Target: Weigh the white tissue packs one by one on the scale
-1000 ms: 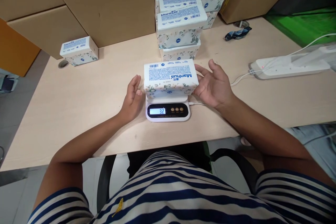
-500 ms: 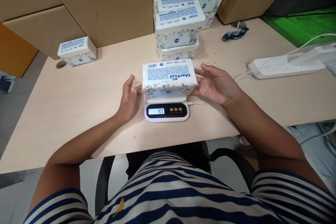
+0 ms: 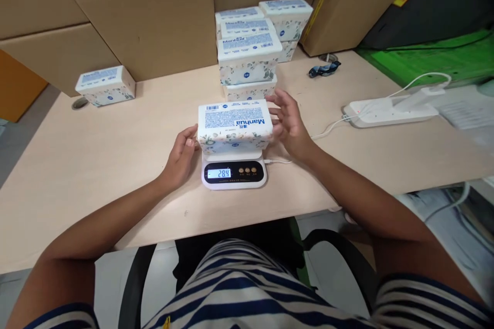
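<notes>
A white tissue pack (image 3: 235, 118) with blue "Manhua" lettering and a floral band sits over the plate of a small white digital scale (image 3: 233, 180). The scale's lit display seems to read 28.4. At the pack's left end, my left hand (image 3: 180, 157) has its fingers curled in against the side, with some fingertips hidden behind it. My right hand (image 3: 289, 126) reaches round the right end, its bent fingers touching the pack's edge. Between them the two hands hold the pack from its ends.
Several more tissue packs (image 3: 249, 64) are stacked behind the scale, and one pack (image 3: 106, 86) lies at the back left by a tape roll (image 3: 80, 104). Cardboard boxes (image 3: 150, 31) line the back. A power strip (image 3: 389, 113) with white cables and a dark twisted band (image 3: 324, 69) lie right.
The scale's reading has risen from about 4.7 to about 28.4. My right hand's fingers have drawn in nearer the pack. The whole view has shifted slightly.
</notes>
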Demonstrator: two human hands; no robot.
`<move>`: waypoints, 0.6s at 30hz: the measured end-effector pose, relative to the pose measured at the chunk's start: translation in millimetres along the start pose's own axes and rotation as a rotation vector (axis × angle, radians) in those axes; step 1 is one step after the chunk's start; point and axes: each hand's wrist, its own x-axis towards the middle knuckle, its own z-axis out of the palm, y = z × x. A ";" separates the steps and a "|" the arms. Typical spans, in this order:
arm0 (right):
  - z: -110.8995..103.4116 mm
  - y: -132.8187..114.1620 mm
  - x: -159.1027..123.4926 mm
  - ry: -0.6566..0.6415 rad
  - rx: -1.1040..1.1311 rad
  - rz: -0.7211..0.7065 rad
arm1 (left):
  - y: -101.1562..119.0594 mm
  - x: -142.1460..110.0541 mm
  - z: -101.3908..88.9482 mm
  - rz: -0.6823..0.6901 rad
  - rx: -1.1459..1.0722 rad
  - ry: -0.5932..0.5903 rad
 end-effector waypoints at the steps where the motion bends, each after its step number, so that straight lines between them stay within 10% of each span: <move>1: 3.2 2.5 -1.5 -0.037 0.001 -0.061 | 0.7 0.1 1.6 0.018 -0.036 -0.042; 10: 14.9 9.4 12.1 -0.253 -0.101 -0.129 | 21.6 4.1 9.6 -0.035 -0.053 0.027; 18: 9.0 4.5 22.4 -0.172 -0.325 -0.309 | 31.3 18.7 5.2 -0.093 0.059 0.160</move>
